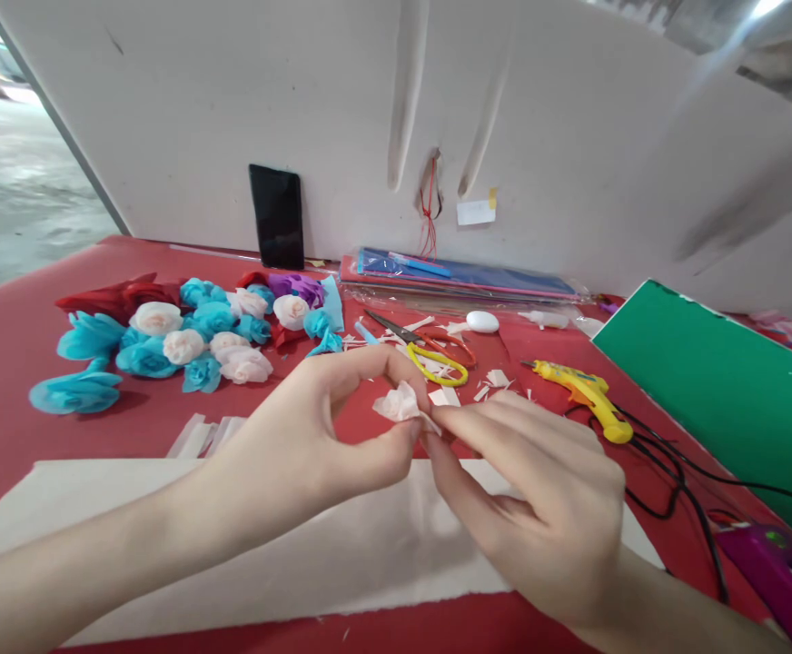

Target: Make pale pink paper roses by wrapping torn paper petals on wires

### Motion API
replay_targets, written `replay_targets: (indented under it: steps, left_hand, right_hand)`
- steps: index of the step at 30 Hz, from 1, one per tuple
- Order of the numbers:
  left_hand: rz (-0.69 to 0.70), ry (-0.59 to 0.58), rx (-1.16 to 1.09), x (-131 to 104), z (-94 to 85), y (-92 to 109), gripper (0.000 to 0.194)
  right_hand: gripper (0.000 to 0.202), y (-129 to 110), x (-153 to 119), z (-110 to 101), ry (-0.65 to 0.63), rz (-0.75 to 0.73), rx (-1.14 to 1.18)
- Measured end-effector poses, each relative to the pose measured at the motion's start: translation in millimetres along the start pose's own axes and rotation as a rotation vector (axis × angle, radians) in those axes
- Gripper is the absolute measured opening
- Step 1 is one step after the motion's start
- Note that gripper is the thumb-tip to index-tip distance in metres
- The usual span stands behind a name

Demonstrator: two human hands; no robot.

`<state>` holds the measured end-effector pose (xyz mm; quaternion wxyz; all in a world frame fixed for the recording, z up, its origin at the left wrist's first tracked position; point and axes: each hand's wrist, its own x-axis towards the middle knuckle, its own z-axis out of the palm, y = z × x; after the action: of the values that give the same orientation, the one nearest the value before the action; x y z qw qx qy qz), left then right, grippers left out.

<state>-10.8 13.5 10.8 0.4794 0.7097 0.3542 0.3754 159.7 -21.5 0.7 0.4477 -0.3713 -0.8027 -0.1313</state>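
A small pale pink paper flower (398,404) is held up over the middle of the table. My left hand (341,427) grips it between thumb and forefinger from the left. From the right, my right hand (525,481) pinches the flower's narrow end with thumb and forefinger. Beneath both hands lies a wide sheet of pale paper (287,563). Just beyond my fingers are scissors (437,361) with yellow and red handles, among white paper scraps. Paper strips (198,438) stick out behind the sheet on the left.
Blue, pink, red and purple paper flowers (209,320) cover the back left of the red table (1,354). A black phone (278,218) leans on the wall. At the right are a yellow glue gun (590,397), black cables and a green board (723,391).
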Motion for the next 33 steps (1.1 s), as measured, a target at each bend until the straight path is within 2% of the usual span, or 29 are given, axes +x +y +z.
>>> replay_targets:
  steps: [4,8,11,15,18,21,26,30,33]
  left_hand:
    - [0.010,-0.018,-0.038,0,0.4,-5,0.003]
    - [0.055,-0.019,-0.071,-1,2.5,-5,0.008]
    - [0.050,-0.029,-0.085,-1,4.0,-4,0.010]
    - [0.037,-0.038,-0.057,0,4.0,-5,0.011]
    - [0.051,-0.068,0.009,1,2.0,-6,0.011]
    - [0.100,-0.107,0.066,1,0.2,-7,0.009]
    - [0.163,-0.079,0.141,2,-0.3,-9,0.012]
    - [0.131,-0.055,0.169,4,0.1,-11,0.012]
    - [0.072,-0.039,0.177,5,1.1,-13,0.009]
  right_hand:
    - [0.013,0,1,2,-0.011,0.029,0.036]
    - [0.010,1,-2,3,0.013,-0.114,-0.044]
    - [0.006,2,-4,1,-0.014,-0.229,-0.146]
    - [0.010,4,-5,1,-0.056,-0.272,-0.185]
    - [0.012,4,-5,2,-0.081,-0.221,-0.098]
    - [0.019,4,-4,1,-0.141,-0.089,0.058]
    - [0.021,5,-1,0,-0.223,0.109,0.271]
    - [0.022,8,-2,5,-0.234,0.116,0.267]
    - [0.019,9,-4,8,-0.202,0.037,0.191]
